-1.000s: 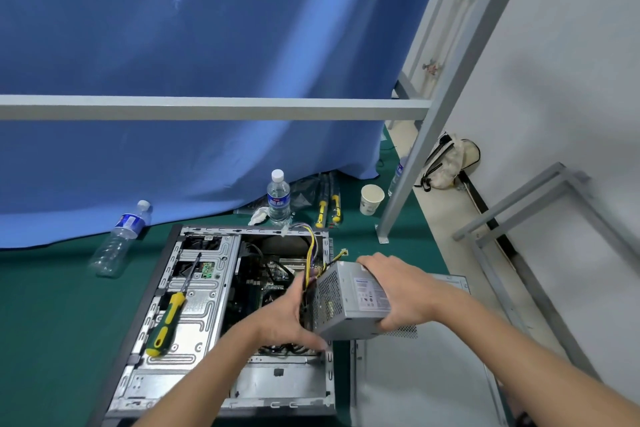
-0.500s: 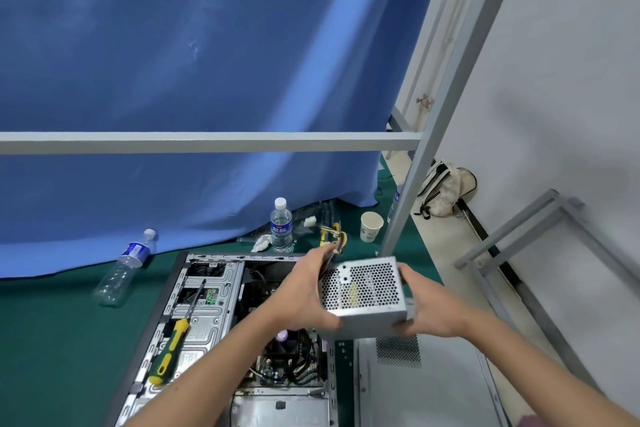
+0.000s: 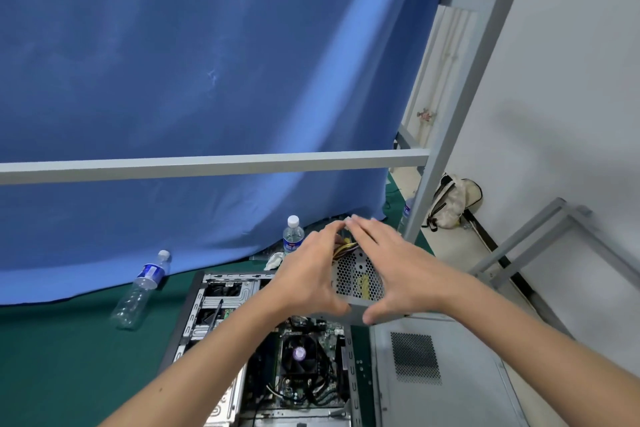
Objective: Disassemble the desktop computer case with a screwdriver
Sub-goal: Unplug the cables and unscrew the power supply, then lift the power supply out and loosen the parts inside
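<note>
Fingers of the left hand (image 3: pixel 311 274) and right hand (image 3: pixel 394 270) curl round a power supply unit (image 3: pixel 358 279), holding it at frame centre above the open computer case (image 3: pixel 242 340) lying on the green floor (image 3: pixel 52 357).

Occlusions, head view
My hands (image 3: pixel 313 274) (image 3: pixel 398 270) cover most of the PSU (image 3: pixel 358 279); case (image 3: pixel 221 329) cut off at bottom edge; screwdriver (image 3: pixel 215 314) handle hidden by my left arm.
</note>
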The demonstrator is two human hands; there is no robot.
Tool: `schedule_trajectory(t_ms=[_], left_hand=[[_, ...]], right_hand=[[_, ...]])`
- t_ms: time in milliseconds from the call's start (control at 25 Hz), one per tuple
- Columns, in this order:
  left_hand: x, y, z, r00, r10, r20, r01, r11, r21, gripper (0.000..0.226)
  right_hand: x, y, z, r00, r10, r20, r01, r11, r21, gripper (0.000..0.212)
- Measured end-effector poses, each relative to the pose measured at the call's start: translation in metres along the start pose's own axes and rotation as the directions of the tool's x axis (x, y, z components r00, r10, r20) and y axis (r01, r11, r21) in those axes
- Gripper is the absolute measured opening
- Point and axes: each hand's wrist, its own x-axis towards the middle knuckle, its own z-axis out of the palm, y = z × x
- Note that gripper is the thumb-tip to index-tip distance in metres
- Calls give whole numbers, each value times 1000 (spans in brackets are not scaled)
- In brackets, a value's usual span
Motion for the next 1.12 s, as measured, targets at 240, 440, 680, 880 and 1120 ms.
schedule_trajectory(t_ms=[240,440,680,880,1120], left_hand=[[-20,-21,-12,1000,-22,-17,22,999,-36,128],[-41,-42,-13,999,-33,-18,31,993,-114,129],[-62,-83,-10,998,2,70,21,941,-339,126],[-57,-88,10,991,-40,130,90,910,-405,96],[-25,-57,35,994,32,102,-2,961,-278,92]], right_hand=[[23,-22,18,993,8,120,-2,999,-48,129],[39,-39,33,993,-13,115,18,999,-40,89],[33,-37,27,994,6,107,-1,999,-43,99],[11,-25,28,994,51,94,-60,994,93,108],[-11,-5,43,993,116,22,-118,987,106,106]])
